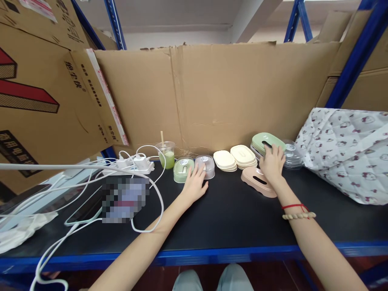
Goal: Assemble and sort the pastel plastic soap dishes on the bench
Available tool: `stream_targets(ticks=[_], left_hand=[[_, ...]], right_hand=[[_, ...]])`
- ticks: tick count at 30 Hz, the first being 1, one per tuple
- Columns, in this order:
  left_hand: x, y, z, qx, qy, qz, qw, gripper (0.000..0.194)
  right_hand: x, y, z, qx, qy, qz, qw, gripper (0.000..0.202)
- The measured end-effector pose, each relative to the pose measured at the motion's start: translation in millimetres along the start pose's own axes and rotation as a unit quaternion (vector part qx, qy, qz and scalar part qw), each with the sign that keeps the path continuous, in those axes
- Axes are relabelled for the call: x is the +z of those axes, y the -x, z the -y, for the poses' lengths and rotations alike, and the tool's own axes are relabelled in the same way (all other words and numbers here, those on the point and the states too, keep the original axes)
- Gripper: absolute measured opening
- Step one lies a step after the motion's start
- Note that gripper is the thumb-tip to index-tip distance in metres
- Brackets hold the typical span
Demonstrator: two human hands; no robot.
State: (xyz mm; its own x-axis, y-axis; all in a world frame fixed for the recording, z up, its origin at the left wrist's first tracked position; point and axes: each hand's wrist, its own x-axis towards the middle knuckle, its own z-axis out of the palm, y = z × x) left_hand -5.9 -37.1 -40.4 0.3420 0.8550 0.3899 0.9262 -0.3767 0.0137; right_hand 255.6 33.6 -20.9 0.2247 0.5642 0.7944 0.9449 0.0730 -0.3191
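Note:
My left hand has its fingers spread over the near side of a clear lid, beside a green lidded piece. My right hand touches the top green oval piece of a stack at the right, its fingers apart near the dark slot. Below that stack a pink oval piece with a slot lies on the black surface. Two stacks of cream plates, the left one and the right one, sit between my hands. Clear lids are stacked right of my right hand.
A cup of green drink stands at the back. White cables and a power strip spread over the left, near a partly blurred phone. A quilted bag is at the right. A cardboard sheet rises behind.

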Motion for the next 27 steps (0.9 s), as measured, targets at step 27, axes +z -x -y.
stream_targets(ticks=[27], left_hand=[[0.7,-2,1,0.053,0.063,-0.017,0.996,0.034]], right_hand=[[-19,7,38,-0.089,-0.127,-0.037,0.987,0.029]])
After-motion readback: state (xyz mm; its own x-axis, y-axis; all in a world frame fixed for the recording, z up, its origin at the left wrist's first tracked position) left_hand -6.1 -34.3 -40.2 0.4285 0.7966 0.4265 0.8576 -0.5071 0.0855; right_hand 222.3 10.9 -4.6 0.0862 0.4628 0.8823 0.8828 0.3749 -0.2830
